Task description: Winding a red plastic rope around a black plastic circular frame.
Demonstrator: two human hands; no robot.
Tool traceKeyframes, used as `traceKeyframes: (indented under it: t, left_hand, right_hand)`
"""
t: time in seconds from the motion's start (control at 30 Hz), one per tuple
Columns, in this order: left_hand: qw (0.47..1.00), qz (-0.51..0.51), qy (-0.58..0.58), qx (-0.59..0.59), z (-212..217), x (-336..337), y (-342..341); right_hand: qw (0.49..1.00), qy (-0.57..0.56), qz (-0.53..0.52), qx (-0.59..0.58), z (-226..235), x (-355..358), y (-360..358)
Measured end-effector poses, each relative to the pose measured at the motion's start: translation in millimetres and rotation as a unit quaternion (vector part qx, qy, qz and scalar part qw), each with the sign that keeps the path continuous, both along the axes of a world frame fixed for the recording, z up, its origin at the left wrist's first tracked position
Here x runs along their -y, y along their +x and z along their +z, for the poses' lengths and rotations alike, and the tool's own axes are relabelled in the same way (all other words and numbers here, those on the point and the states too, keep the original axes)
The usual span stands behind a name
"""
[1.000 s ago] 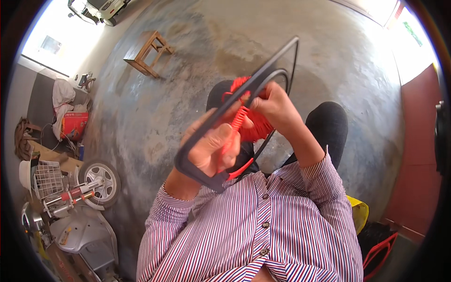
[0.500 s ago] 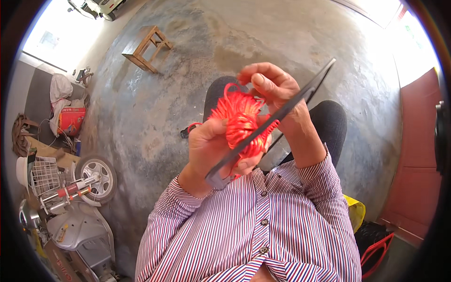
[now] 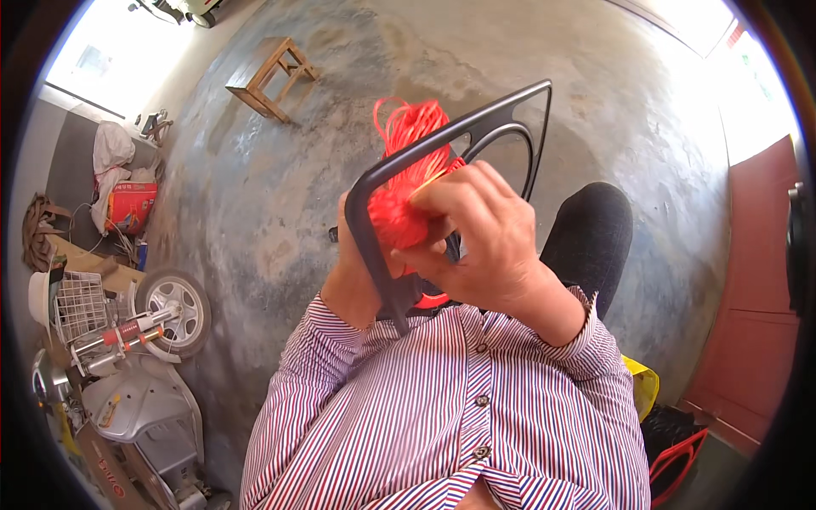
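Note:
A bundle of shiny red cord [image 3: 411, 127], wound thick around its middle with loose loops fanning out at the far end, is up in front of my chest. My left hand [image 3: 342, 276] grips it from the left; its fingers are mostly hidden behind the cord and a black frame. That black frame [image 3: 367, 225], flat with rounded corners and a curved inner arch, stands tilted around the bundle. With bent fingers, my right hand [image 3: 489, 238] pinches a strand of the cord at the wound part.
A small wooden stool [image 3: 270, 78] stands on the concrete floor [image 3: 263, 187] at far left. Along the left side are a scooter wheel [image 3: 173, 314], a wire basket [image 3: 81, 308] and a red bag [image 3: 132, 206]. A red door [image 3: 752, 297] is at right, a yellow bag [image 3: 643, 384] near my right side.
My right hand has come down from beyond the bundle onto its wound part and closed on the cord. The black frame has turned, now showing its broad face and inner arch.

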State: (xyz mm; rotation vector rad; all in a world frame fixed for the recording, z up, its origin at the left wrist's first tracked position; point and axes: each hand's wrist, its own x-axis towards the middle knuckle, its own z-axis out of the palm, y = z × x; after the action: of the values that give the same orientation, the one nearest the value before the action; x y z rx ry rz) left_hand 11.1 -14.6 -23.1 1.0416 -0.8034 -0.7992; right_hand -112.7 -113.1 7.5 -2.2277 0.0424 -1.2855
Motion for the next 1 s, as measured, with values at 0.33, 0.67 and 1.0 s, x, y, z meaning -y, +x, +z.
traceKeyframes:
  t: [0.33,0.67,1.0]
  left_hand:
    - [0.920,-0.134,-0.010,-0.368,11,-10,-1]
    - [0.912,-0.206,-0.038,-0.353,17,-18,11]
    - [0.960,-0.131,0.031,-0.244,27,-23,7]
  right_hand:
    - [0.995,0.059,0.033,0.080,8,11,-2]
    - [0.634,0.677,0.294,0.231,8,57,-24]
    - [0.708,0.641,0.286,0.075,-40,27,-22]
